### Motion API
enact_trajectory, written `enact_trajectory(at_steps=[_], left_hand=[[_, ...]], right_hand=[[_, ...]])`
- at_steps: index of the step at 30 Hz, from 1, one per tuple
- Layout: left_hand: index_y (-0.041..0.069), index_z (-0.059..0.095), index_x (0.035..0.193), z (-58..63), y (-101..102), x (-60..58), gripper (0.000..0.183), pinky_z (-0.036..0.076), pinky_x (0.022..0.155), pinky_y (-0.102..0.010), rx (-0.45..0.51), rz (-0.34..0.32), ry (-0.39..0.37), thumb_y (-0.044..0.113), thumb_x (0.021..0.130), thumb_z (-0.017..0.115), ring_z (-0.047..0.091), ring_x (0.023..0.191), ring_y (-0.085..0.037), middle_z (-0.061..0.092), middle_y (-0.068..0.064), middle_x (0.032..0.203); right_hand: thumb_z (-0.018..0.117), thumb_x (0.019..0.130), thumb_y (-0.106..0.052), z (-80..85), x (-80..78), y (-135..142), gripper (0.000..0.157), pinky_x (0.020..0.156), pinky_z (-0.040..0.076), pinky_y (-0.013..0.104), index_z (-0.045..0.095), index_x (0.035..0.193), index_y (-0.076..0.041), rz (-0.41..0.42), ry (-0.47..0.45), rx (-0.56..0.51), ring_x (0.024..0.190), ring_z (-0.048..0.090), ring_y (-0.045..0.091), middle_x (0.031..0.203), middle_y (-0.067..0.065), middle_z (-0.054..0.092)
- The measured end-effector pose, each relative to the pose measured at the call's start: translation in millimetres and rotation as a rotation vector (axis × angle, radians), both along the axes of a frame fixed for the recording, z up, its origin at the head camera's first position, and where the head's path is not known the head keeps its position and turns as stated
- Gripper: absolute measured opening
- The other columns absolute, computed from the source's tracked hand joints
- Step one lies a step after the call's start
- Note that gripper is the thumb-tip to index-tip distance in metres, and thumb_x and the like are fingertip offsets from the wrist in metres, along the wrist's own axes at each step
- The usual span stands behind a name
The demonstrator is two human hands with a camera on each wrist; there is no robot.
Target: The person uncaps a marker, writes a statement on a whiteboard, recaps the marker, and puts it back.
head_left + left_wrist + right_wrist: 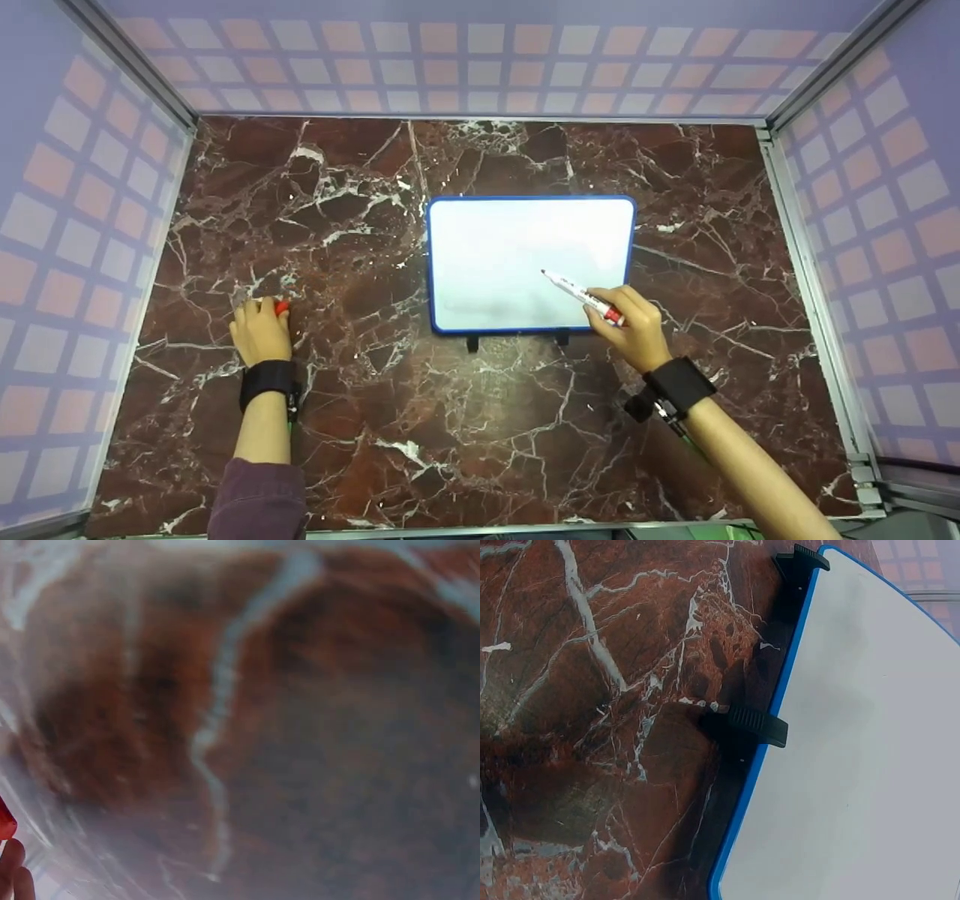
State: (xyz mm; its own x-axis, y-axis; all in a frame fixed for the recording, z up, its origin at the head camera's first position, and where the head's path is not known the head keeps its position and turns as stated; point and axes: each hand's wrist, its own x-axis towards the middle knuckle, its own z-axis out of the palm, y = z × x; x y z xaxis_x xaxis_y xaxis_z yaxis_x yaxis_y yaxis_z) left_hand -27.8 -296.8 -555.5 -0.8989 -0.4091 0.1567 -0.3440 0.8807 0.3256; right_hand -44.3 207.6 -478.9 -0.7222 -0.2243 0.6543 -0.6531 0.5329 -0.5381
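Note:
My right hand grips a white whiteboard marker with a red end. Its dark bare tip points up and left over the lower right part of the whiteboard. This board has a blue frame and blank white face, and is propped up on black feet. Far to the left, my left hand is low over the table, its fingers around a small red marker cap. Only part of the cap and some fingertips show in the left wrist view; the rest is hidden.
The table is dark red marble with white veins. Walls with a pink and white square pattern stand behind and on both sides. Metal rails run along the edges. A black strap with a camera circles each wrist.

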Motion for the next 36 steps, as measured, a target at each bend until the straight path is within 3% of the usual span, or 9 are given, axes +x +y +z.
enact_trajectory(at_steps=[8, 13, 16, 22, 26, 31, 36], left_hand=[[-0.008, 0.056, 0.103, -2.3, -1, 6.0, 0.03, 0.04, 0.084, -0.054, -0.01, 0.025, -0.039, 0.015, 0.085, 0.062, 0.049, 0.099, -0.045, 0.057, -0.031, 0.101], [-0.009, 0.055, 0.108, 0.4, 4, -3.6, 0.036, 0.04, 0.091, -0.053, 0.022, 0.024, 0.004, 0.018, 0.085, 0.063, 0.049, 0.103, -0.044, 0.057, -0.03, 0.106], [-0.008, 0.055, 0.111, 7.1, 14, -15.0, 0.038, 0.039, 0.098, -0.051, 0.067, 0.012, 0.044, 0.02, 0.087, 0.061, 0.049, 0.108, -0.042, 0.057, -0.029, 0.11], [-0.004, 0.058, 0.111, 29.4, 51, -39.4, 0.035, 0.039, 0.101, -0.048, 0.245, -0.051, 0.154, 0.022, 0.088, 0.06, 0.049, 0.111, -0.039, 0.059, -0.025, 0.111], [0.0, 0.061, 0.11, 41.2, 81, -49.0, 0.029, 0.041, 0.099, -0.046, 0.399, -0.112, 0.209, 0.02, 0.089, 0.058, 0.052, 0.109, -0.036, 0.06, -0.021, 0.11], [0.0, 0.063, 0.107, 45.8, 114, -52.8, 0.024, 0.047, 0.09, -0.043, 0.603, -0.182, 0.268, 0.016, 0.09, 0.057, 0.058, 0.097, -0.033, 0.063, -0.02, 0.104], [0.002, 0.062, 0.109, 41.3, 141, -49.3, 0.024, 0.052, 0.083, -0.039, 0.749, -0.194, 0.257, 0.017, 0.091, 0.056, 0.061, 0.09, -0.03, 0.065, -0.018, 0.104]], right_hand=[[0.073, 0.066, 0.006, -0.9, -0.3, -2, 0.029, 0.05, 0.037, 0.013, 0.068, 0.094, 0.001, -0.017, 0.003, -0.019, 0.058, 0.051, 0.013, 0.074, 0.013, 0.064], [0.075, 0.065, 0.006, 3.6, -1.4, -5, 0.026, 0.063, 0.042, 0.006, 0.068, 0.09, 0.0, -0.078, -0.013, -0.055, 0.065, 0.058, 0.014, 0.079, 0.014, 0.068], [0.076, 0.066, 0.005, 7.7, -3.1, -6, 0.022, 0.067, 0.042, 0.003, 0.069, 0.087, 0.0, -0.107, -0.042, -0.108, 0.069, 0.057, 0.007, 0.078, 0.014, 0.068], [0.075, 0.065, 0.01, 17.1, -6.8, -12, 0.021, 0.061, 0.04, 0.003, 0.069, 0.085, 0.004, -0.123, -0.168, -0.253, 0.072, 0.051, -0.006, 0.077, 0.016, 0.067], [0.072, 0.067, 0.013, 30.8, -5.8, -22, 0.02, 0.058, 0.043, 0.005, 0.067, 0.087, 0.011, -0.098, -0.298, -0.385, 0.07, 0.052, -0.006, 0.08, -0.002, 0.067], [0.066, 0.072, 0.016, 51.3, -3.8, -38, 0.019, 0.055, 0.043, 0.006, 0.06, 0.09, 0.021, -0.037, -0.406, -0.545, 0.066, 0.051, -0.003, 0.079, -0.015, 0.063], [0.061, 0.078, 0.012, 43.1, -9.4, -48, 0.015, 0.055, 0.044, 0.009, 0.058, 0.09, 0.02, -0.064, -0.446, -0.599, 0.062, 0.052, -0.003, 0.074, -0.017, 0.061]])
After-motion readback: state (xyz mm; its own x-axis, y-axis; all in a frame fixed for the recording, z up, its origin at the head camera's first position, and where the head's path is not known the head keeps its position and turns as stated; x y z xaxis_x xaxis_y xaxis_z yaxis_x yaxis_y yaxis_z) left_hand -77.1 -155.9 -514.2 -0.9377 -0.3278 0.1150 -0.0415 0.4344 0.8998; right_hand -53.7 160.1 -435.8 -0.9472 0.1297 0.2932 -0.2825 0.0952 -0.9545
